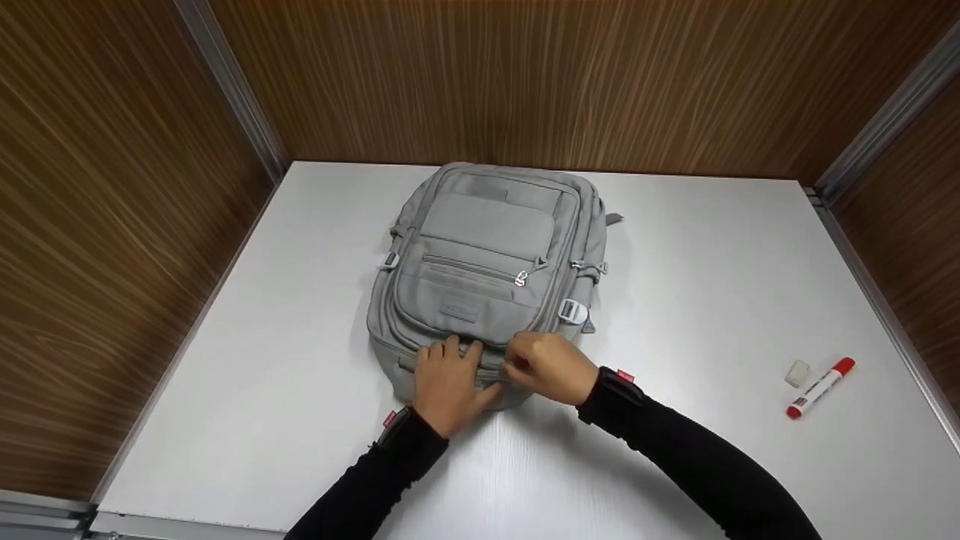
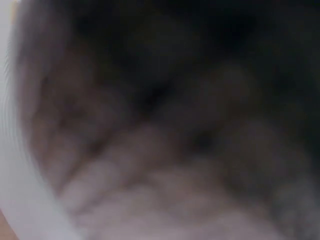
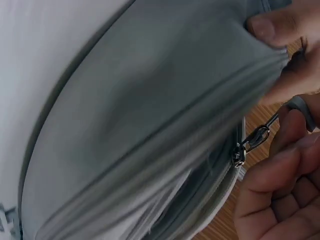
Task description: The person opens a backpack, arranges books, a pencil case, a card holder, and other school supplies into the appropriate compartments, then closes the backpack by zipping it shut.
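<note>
Head view: a gray backpack point(image 1: 487, 225) lies front up at the middle of the white surface point(image 1: 697, 262), its far end near the wood-grain wall point(image 1: 525, 82). The left hand point(image 1: 448, 386) is at the backpack's near end, thumb and fingers gripping its fabric. Just to its right, the right hand point(image 1: 551, 366) has its fingers curled, pinching the cord of a zipper pull point(image 3: 259, 136); the zipper beside it is partly open. Well apart on the right, a red-capped marker point(image 1: 821, 388) lies just beside a small pale block point(image 1: 798, 373). The left wrist view is too blurred to read.
</note>
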The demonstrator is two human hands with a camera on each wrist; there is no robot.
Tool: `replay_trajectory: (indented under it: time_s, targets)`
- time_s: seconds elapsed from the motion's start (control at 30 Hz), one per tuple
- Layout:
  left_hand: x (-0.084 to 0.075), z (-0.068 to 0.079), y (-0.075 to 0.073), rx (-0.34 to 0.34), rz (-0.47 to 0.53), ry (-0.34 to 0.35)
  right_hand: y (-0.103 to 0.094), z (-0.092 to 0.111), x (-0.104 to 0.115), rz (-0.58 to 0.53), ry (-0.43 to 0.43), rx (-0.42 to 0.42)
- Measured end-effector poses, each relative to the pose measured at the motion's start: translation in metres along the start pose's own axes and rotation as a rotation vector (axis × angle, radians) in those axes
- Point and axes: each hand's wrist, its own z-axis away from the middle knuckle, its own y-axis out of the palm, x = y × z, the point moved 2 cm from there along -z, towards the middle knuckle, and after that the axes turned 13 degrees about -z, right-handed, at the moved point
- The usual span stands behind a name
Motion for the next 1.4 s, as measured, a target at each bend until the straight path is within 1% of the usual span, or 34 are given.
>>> replay_trajectory:
  time_s: [0.1, 0.17, 0.2, 0.27, 0.33, 0.4, 0.43, 0.5, 0.57, 0.63, 0.73, 0.83, 0.93, 1.03, 1.1, 1.3, 1.4]
  targets:
    - [-0.001, 0.0, -0.001, 0.033, 0.01, 0.015, 0.005, 0.0, 0.0, -0.012, 0.018, 0.024]
    - [0.002, 0.001, -0.002, 0.047, 0.034, 0.03, 0.007, 0.0, -0.002, -0.014, 0.029, 0.025]
    - [0.005, 0.001, -0.003, 0.047, 0.055, 0.039, 0.007, 0.0, -0.002, -0.012, 0.031, 0.019]
    - [0.014, 0.001, -0.006, 0.027, 0.112, 0.066, 0.006, 0.001, -0.004, -0.005, 0.03, -0.005]
    - [0.027, 0.0, -0.011, -0.007, 0.175, 0.093, 0.003, 0.003, -0.005, 0.012, 0.023, -0.039]
    - [0.045, -0.004, -0.013, -0.05, 0.228, 0.107, 0.0, 0.005, -0.007, 0.035, 0.017, -0.068]
    - [0.055, -0.007, -0.014, -0.061, 0.246, 0.108, -0.002, 0.007, -0.008, 0.042, 0.015, -0.077]
    - [0.078, -0.013, -0.011, -0.061, 0.273, 0.094, -0.004, 0.009, -0.009, 0.051, 0.013, -0.081]
    - [0.099, -0.017, -0.004, -0.025, 0.303, 0.073, -0.004, 0.011, -0.011, 0.05, 0.021, -0.073]
    - [0.116, -0.019, 0.005, 0.04, 0.352, 0.057, -0.005, 0.013, -0.013, 0.044, 0.032, -0.059]
    - [0.129, -0.018, 0.019, 0.133, 0.454, 0.038, -0.005, 0.016, -0.015, 0.039, 0.047, -0.046]
    - [0.131, -0.014, 0.031, 0.19, 0.536, 0.036, -0.007, 0.019, -0.017, 0.036, 0.059, -0.044]
    - [0.129, -0.012, 0.037, 0.21, 0.567, 0.031, -0.008, 0.021, -0.019, 0.03, 0.07, -0.047]
    - [0.126, -0.011, 0.038, 0.207, 0.562, 0.025, -0.009, 0.022, -0.022, 0.029, 0.083, -0.052]
    - [0.124, -0.011, 0.038, 0.218, 0.553, 0.019, -0.009, 0.024, -0.025, 0.032, 0.093, -0.054]
    - [0.118, -0.009, 0.036, 0.293, 0.506, 0.002, -0.012, 0.031, -0.034, 0.038, 0.124, -0.058]
    - [0.114, -0.008, 0.033, 0.308, 0.478, 0.004, -0.015, 0.034, -0.038, 0.03, 0.145, -0.064]
